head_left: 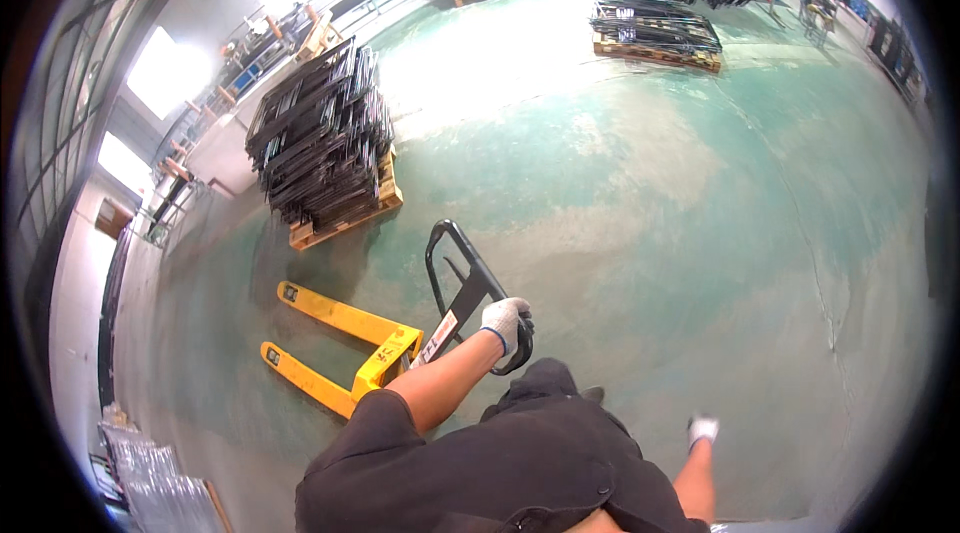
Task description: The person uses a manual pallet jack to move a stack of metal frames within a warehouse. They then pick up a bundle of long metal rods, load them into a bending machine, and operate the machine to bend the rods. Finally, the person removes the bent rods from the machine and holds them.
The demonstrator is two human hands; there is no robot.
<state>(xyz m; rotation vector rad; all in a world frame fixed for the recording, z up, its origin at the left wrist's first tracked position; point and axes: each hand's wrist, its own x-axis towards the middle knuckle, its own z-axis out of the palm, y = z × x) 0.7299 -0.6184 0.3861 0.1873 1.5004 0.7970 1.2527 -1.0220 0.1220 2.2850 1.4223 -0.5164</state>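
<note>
On the green-painted concrete floor (640,193) of a workshop, a yellow hand pallet truck (345,348) standing with empty forks. Left hand (505,321), in a white knit glove, wrapped shut around the near end of the black loop handle (470,293), fingers (517,309) curled fully over the bar and no gap showing. From those fingers the tiller running down and away to the left toward the yellow pump housing, and beyond it the two forks lying flat on the floor, long axis pointing away from the fingers to the left, tips farthest off. Further out past the far end of the loop, up and left of the fingers, a wooden pallet (345,218) stacked high with dark metal frames (320,133), well apart from the fork tips and not in line with them. Right hand (703,429), also gloved in white, hanging low to the right of the body, well apart from the handle, touching nothing; curl of its fingers too small to tell. Left hand plainly the nearer one, already on the truck. More pallets of dark metalwork (655,31) far off across the floor, opposite side from the forks.
</note>
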